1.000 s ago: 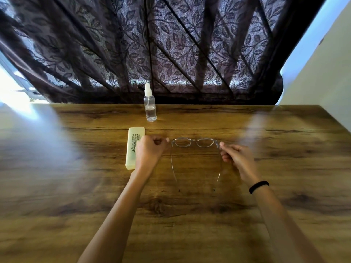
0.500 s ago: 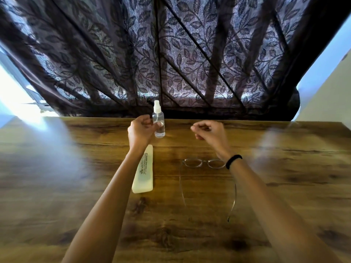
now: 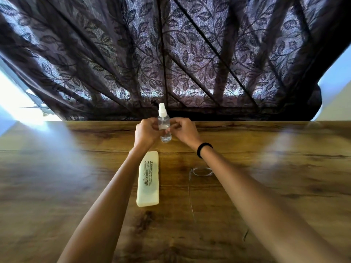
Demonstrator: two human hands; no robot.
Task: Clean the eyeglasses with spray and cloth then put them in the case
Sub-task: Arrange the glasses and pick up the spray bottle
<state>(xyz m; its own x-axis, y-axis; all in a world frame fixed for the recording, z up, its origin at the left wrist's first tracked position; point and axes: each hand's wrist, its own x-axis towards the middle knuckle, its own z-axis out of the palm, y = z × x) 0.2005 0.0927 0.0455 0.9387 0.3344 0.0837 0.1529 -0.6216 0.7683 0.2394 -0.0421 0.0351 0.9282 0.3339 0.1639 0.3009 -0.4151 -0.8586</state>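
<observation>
Clear glossy plastic spray bottle (image 3: pixel 164 128), pale matt case (image 3: pixel 148 179), thin wire-framed eyeglasses (image 3: pixel 197 179) — all on grained, faintly sheened wood table (image 3: pixel 266 186).

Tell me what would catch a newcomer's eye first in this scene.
A dark, leaf-patterned curtain, lit from behind, fills the upper half. Below it, near the far edge of the wooden table, the left hand and right hand meet around an upright clear spray bottle. Nearer, a pale yellow case lies between the forearms, with the eyeglasses to its right, partly hidden under the right forearm.
</observation>
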